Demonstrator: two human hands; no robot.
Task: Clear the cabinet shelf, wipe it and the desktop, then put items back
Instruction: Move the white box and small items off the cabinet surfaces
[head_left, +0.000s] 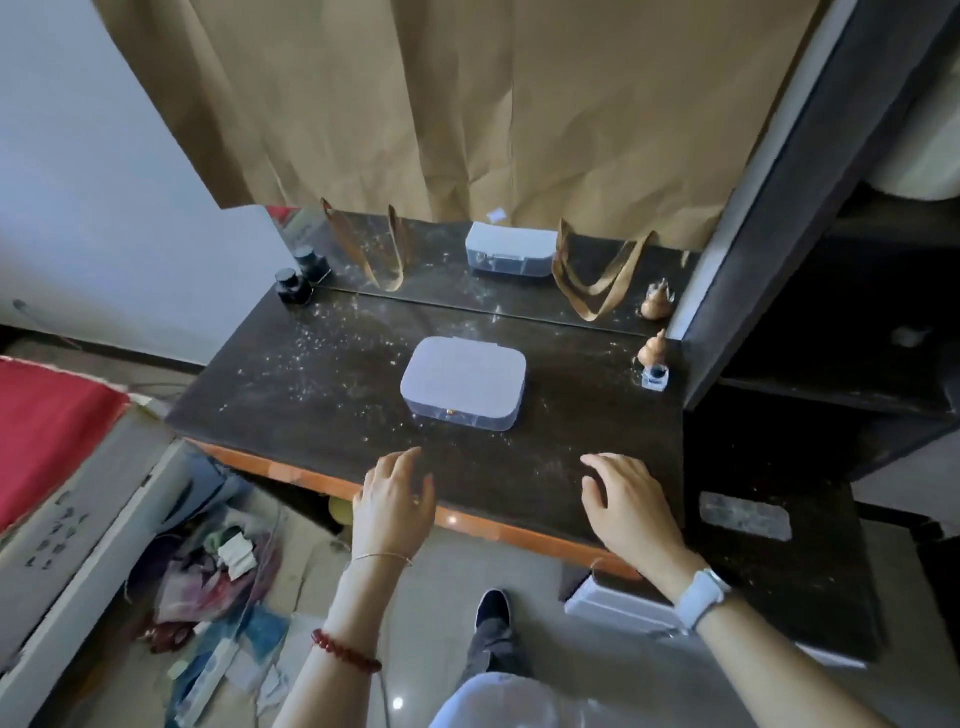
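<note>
A dark desktop (322, 395) speckled with pale dust fills the middle of the head view. A clear plastic box (464, 382) with a small gold clasp lies shut at its centre. My left hand (393, 501) hovers over the front edge, fingers apart, holding nothing. My right hand (626, 506) is open too, at the front right, a white watch on its wrist. A black ink bottle (291, 286) stands at the back left. A small wooden gourd (653, 351) and a little glass bottle (654, 375) sit at the back right. The dark cabinet shelf (831, 395) opens on the right.
A mirror (447, 260) behind the desk is covered above by brown paper (467, 104) with ribbon handles. A lower dark cabinet top (779, 571) sits at right. An open drawer (218, 582) full of clutter is at lower left, beside a red cloth (47, 426).
</note>
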